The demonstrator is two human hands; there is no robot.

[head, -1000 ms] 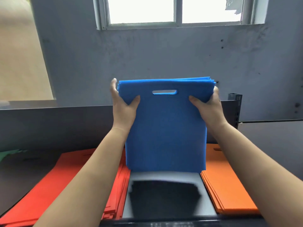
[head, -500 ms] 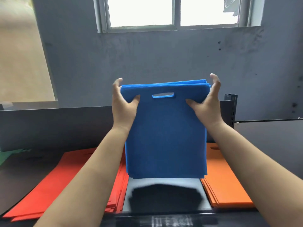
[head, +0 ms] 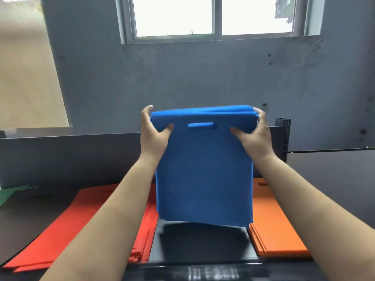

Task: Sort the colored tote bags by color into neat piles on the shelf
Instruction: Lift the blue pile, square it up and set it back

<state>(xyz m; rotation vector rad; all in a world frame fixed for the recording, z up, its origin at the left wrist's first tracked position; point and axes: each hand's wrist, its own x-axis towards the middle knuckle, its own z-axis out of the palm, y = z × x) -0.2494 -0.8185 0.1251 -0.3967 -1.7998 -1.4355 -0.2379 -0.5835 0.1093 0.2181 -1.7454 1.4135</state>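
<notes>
Where piles lie, dark shelf (head: 200, 246)

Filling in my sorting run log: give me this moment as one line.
stage: squaring blue bags | left hand: grips stack | right hand: grips stack | stack: upright above shelf gap | red pile left | orange pile right

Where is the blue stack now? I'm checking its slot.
Centre of the head view: blue stack upright above the bare gap between red pile and orange pile.

blue tote bags (head: 204, 171) upright, frame centre | left hand (head: 154, 136) and right hand (head: 254, 138) grip top corners | red pile (head: 60, 230) lower left | orange pile (head: 272, 224) lower right | shelf (head: 203, 246)
</notes>
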